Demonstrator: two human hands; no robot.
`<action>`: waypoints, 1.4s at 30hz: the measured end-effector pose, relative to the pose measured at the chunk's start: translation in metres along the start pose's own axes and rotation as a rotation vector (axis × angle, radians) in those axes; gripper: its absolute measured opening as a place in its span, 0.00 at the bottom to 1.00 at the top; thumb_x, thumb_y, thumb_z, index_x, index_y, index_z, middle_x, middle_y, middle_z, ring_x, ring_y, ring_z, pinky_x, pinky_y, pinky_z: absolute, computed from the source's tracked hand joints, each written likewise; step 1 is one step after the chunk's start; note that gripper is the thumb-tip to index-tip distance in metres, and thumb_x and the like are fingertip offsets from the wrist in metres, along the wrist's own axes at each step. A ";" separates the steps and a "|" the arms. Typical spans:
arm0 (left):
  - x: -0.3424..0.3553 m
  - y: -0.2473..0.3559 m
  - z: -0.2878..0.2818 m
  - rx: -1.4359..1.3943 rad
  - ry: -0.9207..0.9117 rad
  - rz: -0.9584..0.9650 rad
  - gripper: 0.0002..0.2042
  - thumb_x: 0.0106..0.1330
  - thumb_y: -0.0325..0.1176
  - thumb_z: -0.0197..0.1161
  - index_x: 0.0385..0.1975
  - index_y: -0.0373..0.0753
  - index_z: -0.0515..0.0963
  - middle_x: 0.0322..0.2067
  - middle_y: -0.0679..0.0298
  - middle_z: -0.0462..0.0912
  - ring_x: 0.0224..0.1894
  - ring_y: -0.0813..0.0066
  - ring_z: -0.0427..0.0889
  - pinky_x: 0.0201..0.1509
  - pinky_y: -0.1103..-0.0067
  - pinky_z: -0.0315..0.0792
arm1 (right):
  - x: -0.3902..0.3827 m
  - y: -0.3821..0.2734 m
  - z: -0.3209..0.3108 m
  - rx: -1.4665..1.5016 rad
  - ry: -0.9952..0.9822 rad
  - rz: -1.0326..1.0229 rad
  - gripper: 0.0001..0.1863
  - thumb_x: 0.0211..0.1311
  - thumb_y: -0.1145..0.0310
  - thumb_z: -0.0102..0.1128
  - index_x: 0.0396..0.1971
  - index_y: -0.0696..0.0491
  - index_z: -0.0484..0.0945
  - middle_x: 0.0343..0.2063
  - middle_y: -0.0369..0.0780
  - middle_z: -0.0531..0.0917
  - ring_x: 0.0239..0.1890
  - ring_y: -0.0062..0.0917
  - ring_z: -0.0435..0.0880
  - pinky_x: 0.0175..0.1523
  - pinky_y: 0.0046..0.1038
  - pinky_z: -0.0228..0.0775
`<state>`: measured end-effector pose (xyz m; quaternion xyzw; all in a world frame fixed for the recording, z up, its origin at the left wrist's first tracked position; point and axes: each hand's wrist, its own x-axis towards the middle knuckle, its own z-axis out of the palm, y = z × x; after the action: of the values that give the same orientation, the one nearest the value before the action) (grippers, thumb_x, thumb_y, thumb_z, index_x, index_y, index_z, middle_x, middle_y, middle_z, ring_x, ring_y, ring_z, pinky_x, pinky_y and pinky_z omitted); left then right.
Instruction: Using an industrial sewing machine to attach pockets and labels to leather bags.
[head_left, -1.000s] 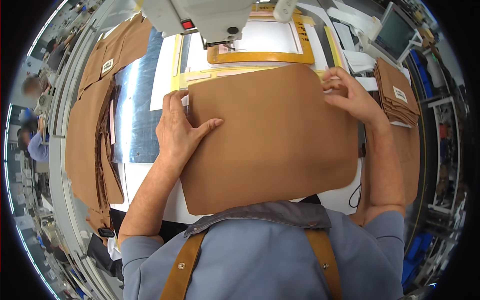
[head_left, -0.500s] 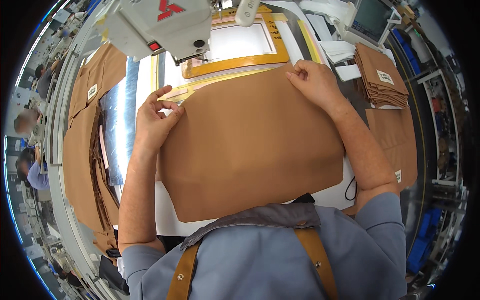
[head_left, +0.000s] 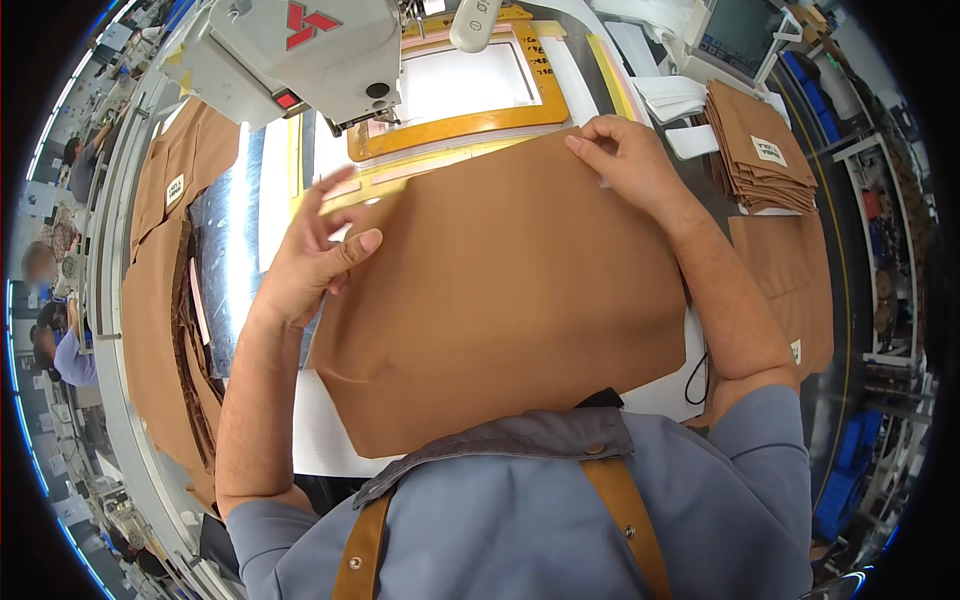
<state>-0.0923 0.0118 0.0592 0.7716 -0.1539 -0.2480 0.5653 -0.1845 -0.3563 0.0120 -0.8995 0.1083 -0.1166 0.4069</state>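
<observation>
A large brown fabric panel [head_left: 520, 280] lies in front of me, its near edge against my apron. At its far right corner my right hand [head_left: 625, 160] pinches the cloth between thumb and fingers. Beside its left edge is my left hand [head_left: 320, 245], thumb and fingers apart, fingertips a little blurred; no cloth shows gripped in it. Just beyond the panel lies a yellow-orange sewing frame [head_left: 460, 135] with a white middle. The grey sewing machine head [head_left: 310, 60] hangs over that frame's left side.
Brown fabric pieces [head_left: 155, 320] lie along the left, beside a shiny metal plate [head_left: 225, 230]. A stack of folded brown pieces [head_left: 755, 150] sits at the right, with a screen [head_left: 740, 40] behind it. More brown cloth [head_left: 790, 290] lies nearer on that side.
My left hand has opened its pinch and moved slightly left and nearer, off the panel's far left corner. The panel's left side has shifted and creased. My right hand keeps its pinch.
</observation>
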 end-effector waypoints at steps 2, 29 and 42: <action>0.009 -0.013 0.001 -0.091 -0.101 -0.056 0.34 0.62 0.32 0.76 0.67 0.37 0.67 0.37 0.69 0.83 0.24 0.91 0.74 0.24 0.91 0.69 | 0.000 0.000 0.000 -0.025 -0.006 0.007 0.16 0.66 0.57 0.68 0.30 0.57 0.84 0.21 0.34 0.82 0.25 0.18 0.79 0.35 0.25 0.73; 0.160 -0.032 -0.064 0.697 0.358 -0.094 0.12 0.58 0.47 0.75 0.33 0.46 0.88 0.39 0.70 0.86 0.47 0.70 0.84 0.67 0.65 0.59 | 0.107 0.045 -0.003 -0.210 0.059 0.015 0.16 0.64 0.51 0.67 0.30 0.50 0.84 0.27 0.35 0.87 0.27 0.27 0.85 0.39 0.31 0.76; 0.260 -0.034 -0.098 1.004 0.359 0.152 0.15 0.60 0.46 0.74 0.40 0.45 0.87 0.38 0.66 0.88 0.43 0.65 0.85 0.58 0.69 0.70 | 0.249 0.039 0.003 -0.551 0.138 0.142 0.18 0.66 0.49 0.63 0.39 0.48 0.87 0.35 0.37 0.90 0.40 0.31 0.89 0.49 0.35 0.79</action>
<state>0.1771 -0.0343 -0.0038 0.9638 -0.2098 0.0333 0.1608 0.0489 -0.4519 0.0110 -0.9563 0.2258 -0.1148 0.1461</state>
